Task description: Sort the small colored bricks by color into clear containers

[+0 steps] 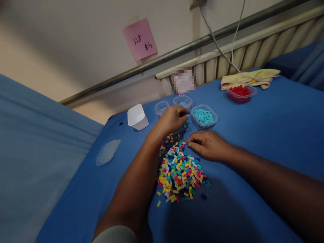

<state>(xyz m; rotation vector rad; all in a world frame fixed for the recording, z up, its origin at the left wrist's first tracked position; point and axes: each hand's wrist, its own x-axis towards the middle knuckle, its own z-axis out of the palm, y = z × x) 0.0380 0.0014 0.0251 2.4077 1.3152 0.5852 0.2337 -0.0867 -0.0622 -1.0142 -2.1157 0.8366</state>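
A loose pile of small toy building bricks [181, 172] in many colours lies on the blue-covered table. My left hand [173, 118] is above the far end of the pile, fingers pinched on a light blue brick [187, 115] that shows at the fingertips. Just right of it stands a clear tub [214, 122] of light blue bricks [203, 116]. My right hand [206, 144] rests by the pile's upper right edge, thumb and fingers pressed together; what they hold, if anything, is too small to make out. My left forearm hides part of the pile.
Two clear tubs, one left [162, 107] and one right [182, 100], stand behind my left hand. A white container [138, 116] and a clear lid [108, 153] are at left. Red bricks [239, 91] fill a tub by a yellow cloth [249, 77]. A cable [220, 49] hangs near the radiator [250, 55].
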